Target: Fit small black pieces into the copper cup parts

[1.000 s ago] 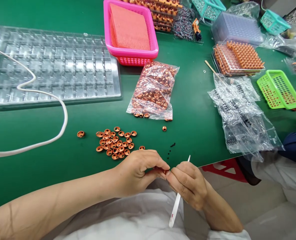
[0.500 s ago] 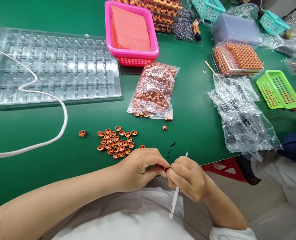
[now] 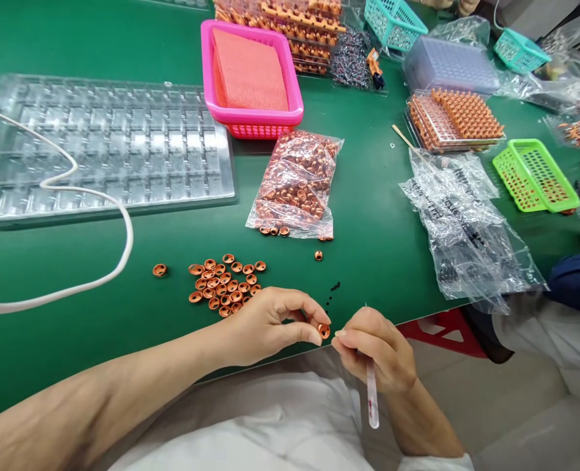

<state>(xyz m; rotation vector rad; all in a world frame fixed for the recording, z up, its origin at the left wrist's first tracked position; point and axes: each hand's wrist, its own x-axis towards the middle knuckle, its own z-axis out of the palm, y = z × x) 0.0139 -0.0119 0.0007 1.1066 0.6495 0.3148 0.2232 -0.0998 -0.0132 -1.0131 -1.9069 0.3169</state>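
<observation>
While the left hand [image 3: 280, 324] pinches a copper-coloured perforated cup [image 3: 324, 331] between thumb and forefinger tips, just past the near edge of the pile, the right hand [image 3: 385, 350] is curled round a slim white tool [image 3: 372, 399], its flat end pointing down toward the person's lap. Right thumb and forefinger tips nearly meet, just beside the cup; can't tell whether anything tiny sits between them. Cup is at the near edge of the green table [image 3: 368, 190], open side facing up at us. Pile of similar cups [image 3: 225, 282] lies loose beyond the left forearm, one stray cup [image 3: 159, 269] apart to its left, another single cup [image 3: 318, 255] below the clear bag of cups [image 3: 297, 180]. Small black bits [image 3: 336, 286] dot the tabletop beyond both hands. Farther back: pink basket [image 3: 294, 98] with a coral foam sheet [image 3: 250, 72], clear compartment tray [image 3: 108, 147], white cable [image 3: 88, 185] crossing it.
</observation>
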